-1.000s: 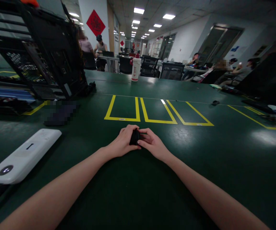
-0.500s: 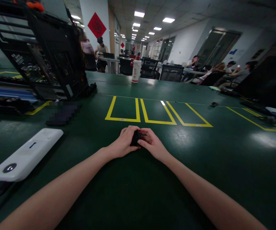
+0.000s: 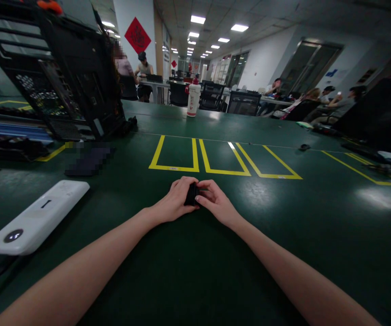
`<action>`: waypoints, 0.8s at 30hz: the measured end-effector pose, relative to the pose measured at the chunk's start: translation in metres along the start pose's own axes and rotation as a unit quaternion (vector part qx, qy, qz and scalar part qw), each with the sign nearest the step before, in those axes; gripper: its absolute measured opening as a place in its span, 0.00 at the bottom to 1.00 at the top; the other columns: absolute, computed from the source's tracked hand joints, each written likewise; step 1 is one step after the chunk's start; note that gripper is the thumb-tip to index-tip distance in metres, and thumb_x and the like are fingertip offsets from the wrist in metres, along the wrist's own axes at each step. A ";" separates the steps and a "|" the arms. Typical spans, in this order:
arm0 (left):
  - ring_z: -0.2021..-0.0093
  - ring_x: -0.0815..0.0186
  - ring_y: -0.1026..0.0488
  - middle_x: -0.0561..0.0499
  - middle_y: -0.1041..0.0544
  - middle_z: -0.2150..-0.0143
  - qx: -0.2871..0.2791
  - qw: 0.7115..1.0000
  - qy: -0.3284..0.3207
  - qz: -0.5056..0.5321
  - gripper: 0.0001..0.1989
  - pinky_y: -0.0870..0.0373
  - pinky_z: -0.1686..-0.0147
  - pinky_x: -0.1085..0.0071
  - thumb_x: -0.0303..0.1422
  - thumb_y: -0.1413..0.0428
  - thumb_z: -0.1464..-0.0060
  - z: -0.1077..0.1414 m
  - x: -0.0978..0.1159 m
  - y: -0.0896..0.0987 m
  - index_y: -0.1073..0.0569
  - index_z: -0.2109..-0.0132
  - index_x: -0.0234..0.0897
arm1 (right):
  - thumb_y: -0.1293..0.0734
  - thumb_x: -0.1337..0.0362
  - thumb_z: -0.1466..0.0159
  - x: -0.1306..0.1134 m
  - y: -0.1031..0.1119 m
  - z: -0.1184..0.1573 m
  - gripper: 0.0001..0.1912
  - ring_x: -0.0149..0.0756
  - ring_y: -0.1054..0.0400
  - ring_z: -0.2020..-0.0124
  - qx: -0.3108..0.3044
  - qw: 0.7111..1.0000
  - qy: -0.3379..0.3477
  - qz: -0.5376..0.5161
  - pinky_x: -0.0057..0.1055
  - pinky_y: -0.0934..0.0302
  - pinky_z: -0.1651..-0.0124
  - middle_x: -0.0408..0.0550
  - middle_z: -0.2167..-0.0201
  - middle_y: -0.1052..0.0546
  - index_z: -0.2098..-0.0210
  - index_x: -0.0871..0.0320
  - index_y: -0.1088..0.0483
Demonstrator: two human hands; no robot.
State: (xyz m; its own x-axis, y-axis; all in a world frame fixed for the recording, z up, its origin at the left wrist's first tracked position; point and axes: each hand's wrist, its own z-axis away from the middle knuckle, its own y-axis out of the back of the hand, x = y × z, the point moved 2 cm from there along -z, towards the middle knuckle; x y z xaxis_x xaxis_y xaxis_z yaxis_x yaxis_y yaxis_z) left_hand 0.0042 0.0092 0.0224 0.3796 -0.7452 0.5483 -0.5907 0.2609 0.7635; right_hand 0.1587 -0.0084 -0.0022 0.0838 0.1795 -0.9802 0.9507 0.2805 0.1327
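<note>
A small black object [image 3: 191,194] sits between my two hands at the middle of the green table [image 3: 195,271]; its kind is hidden by the fingers. My left hand [image 3: 178,199] is closed around its left side, thumb at the near edge and fingers over the top. My right hand [image 3: 215,202] curves in from the right, its thumb and fingertips against the object's right side. Just beyond the hands lie yellow tape outlines [image 3: 173,169] on the table top.
A white power-bank-like device [image 3: 42,217] with a black cable lies at left, near a dark flat blurred thing [image 3: 89,160]. An opened black computer case [image 3: 76,86] stands behind them. A white bottle [image 3: 193,97] stands at the far edge. People sit at tables beyond.
Both hands and the black object keep almost the same place and hold. The whole view has shifted very slightly.
</note>
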 end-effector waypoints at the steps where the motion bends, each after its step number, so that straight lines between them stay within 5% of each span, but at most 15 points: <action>1: 0.49 0.58 0.40 0.45 0.40 0.50 -0.001 1.000 0.001 0.002 0.26 0.42 0.48 0.56 0.30 0.45 0.52 0.000 0.000 0.000 0.48 0.48 0.40 | 0.37 0.65 0.43 -0.001 0.000 0.000 0.15 0.35 0.37 0.53 -0.002 1.000 -0.002 0.009 0.37 0.39 0.50 0.45 0.55 0.35 0.57 0.53 0.41; 8: 0.49 0.56 0.39 0.46 0.40 0.50 0.025 1.000 0.003 0.011 0.27 0.41 0.50 0.54 0.31 0.44 0.53 0.000 -0.010 -0.007 0.47 0.48 0.42 | 0.34 0.67 0.46 0.001 0.002 0.001 0.17 0.34 0.35 0.54 -0.044 0.999 0.004 -0.018 0.37 0.39 0.51 0.43 0.57 0.35 0.59 0.53 0.42; 13: 0.50 0.56 0.39 0.47 0.40 0.50 0.028 0.999 0.011 0.015 0.27 0.40 0.50 0.54 0.33 0.43 0.54 0.000 -0.011 -0.008 0.47 0.49 0.42 | 0.38 0.64 0.42 0.003 0.002 -0.001 0.07 0.31 0.34 0.62 -0.003 1.000 0.005 -0.002 0.32 0.36 0.58 0.42 0.63 0.34 0.63 0.54 0.39; 24: 0.50 0.57 0.39 0.46 0.39 0.51 0.026 1.000 -0.004 0.014 0.27 0.42 0.49 0.55 0.31 0.44 0.54 -0.002 -0.011 -0.009 0.47 0.48 0.41 | 0.35 0.69 0.46 0.000 0.000 0.002 0.16 0.35 0.39 0.50 -0.014 0.999 0.037 0.015 0.39 0.42 0.47 0.44 0.56 0.36 0.59 0.53 0.40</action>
State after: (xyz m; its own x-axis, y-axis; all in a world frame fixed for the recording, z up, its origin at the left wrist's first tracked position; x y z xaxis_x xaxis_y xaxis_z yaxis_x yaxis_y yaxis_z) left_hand 0.0067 0.0168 0.0100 0.3562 -0.7430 0.5666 -0.6381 0.2495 0.7284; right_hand 0.1593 -0.0105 -0.0027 0.0894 0.2566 -0.9624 0.9392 0.2998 0.1672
